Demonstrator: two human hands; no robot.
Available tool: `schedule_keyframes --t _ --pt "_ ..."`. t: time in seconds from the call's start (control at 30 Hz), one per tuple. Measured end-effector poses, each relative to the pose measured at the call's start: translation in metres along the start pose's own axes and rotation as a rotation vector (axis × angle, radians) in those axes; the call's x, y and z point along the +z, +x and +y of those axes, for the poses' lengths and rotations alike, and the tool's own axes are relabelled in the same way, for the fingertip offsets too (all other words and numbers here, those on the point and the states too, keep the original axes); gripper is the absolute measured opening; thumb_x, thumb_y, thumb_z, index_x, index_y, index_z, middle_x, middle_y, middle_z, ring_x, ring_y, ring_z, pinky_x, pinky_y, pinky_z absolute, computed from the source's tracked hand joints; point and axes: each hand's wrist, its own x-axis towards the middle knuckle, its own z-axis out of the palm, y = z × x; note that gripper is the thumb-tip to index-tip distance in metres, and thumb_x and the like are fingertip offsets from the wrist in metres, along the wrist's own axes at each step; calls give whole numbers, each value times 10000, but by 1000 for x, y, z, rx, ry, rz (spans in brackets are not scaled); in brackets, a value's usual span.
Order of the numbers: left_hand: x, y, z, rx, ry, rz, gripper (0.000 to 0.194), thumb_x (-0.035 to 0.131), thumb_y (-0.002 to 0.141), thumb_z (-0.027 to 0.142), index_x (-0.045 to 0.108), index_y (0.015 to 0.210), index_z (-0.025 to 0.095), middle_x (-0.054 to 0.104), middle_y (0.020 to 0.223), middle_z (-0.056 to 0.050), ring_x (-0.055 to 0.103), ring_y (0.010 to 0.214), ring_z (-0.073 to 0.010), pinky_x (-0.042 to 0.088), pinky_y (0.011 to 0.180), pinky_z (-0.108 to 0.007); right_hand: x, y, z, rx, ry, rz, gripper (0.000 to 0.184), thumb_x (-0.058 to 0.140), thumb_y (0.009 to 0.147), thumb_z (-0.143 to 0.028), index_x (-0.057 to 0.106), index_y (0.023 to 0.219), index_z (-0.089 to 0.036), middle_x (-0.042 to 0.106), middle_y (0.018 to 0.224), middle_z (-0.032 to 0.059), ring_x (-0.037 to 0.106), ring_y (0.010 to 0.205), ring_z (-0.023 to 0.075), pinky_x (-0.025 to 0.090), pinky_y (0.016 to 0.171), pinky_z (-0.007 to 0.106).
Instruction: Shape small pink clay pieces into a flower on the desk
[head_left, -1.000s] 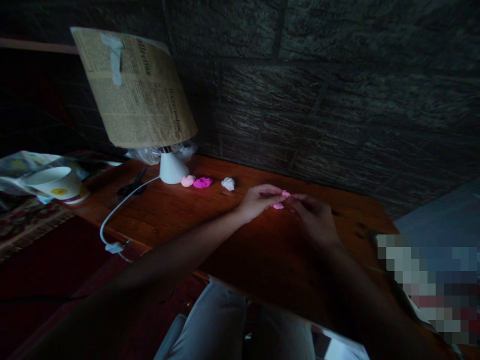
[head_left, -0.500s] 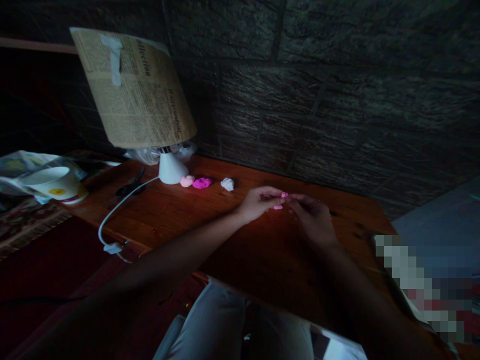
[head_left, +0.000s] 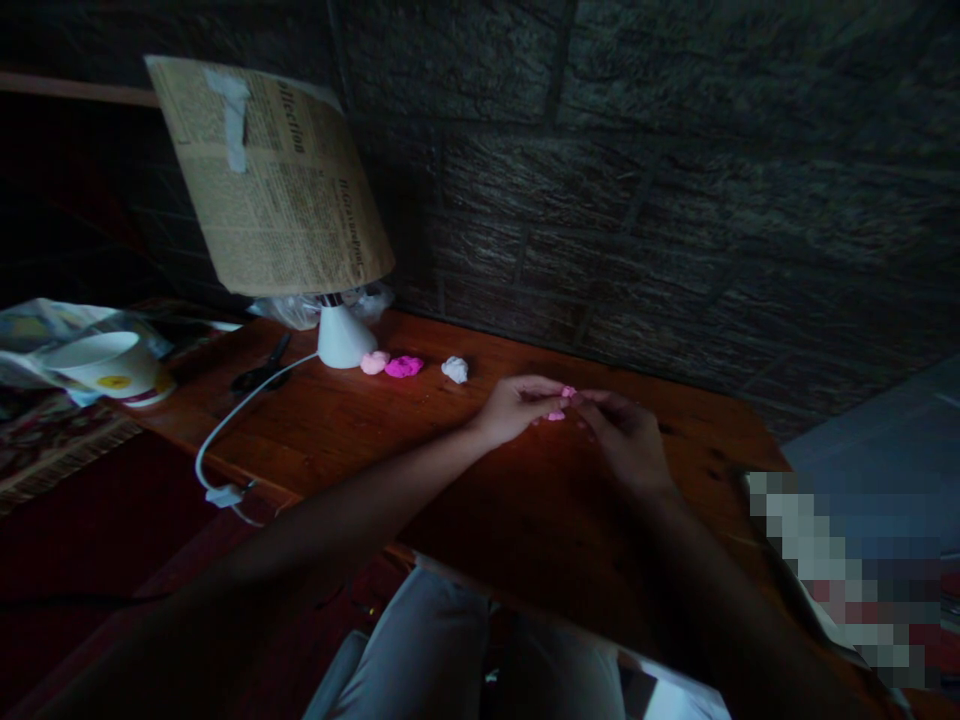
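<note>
Between my two hands is a small piece of pink modelling clay (head_left: 556,415), partly hidden by the fingers. My left hand (head_left: 517,408) pinches it from the left, thumb and fingertips closed on it. From the right, my right hand (head_left: 624,430) grips the same piece with thumb and forefinger, its fingertips meeting those of the left. Left of my hands, a white lump of clay (head_left: 454,370) rests on the wooden table (head_left: 352,430). Farther left, a magenta lump (head_left: 405,367) touches a pale pink lump (head_left: 374,362) beside the lamp base.
A lamp (head_left: 277,190) with a newsprint shade stands at the back left, its white cable (head_left: 217,430) looping over the table edge. Black scissors (head_left: 262,375) and a paper cup (head_left: 109,367) lie farther left. A dark brick wall (head_left: 525,220) rises behind the table.
Both hands stay in nearly the same place, still closed on the pink clay. The lumps on the table have not moved; the view shifts only slightly.
</note>
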Motion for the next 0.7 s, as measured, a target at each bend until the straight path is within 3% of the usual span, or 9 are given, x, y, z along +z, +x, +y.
schedule_keyframes --t 0.57,0.7 --pt "2 0 1 -23 -65 -37 378 775 771 413 757 1013 124 763 895 -97 661 697 -121 418 540 -201 0 0 -3 14 -26 19 424 796 668 -583 763 852 -202 739 811 49 613 663 159 487 624 297" --pt "2 1 0 -19 -67 -27 404 780 762 430 753 1038 135 763 999 -113 680 743 -134 442 581 -217 0 -1 -4 19 -19 46 455 774 677 -594 754 871 -183 733 802 56 601 642 154 462 575 280"
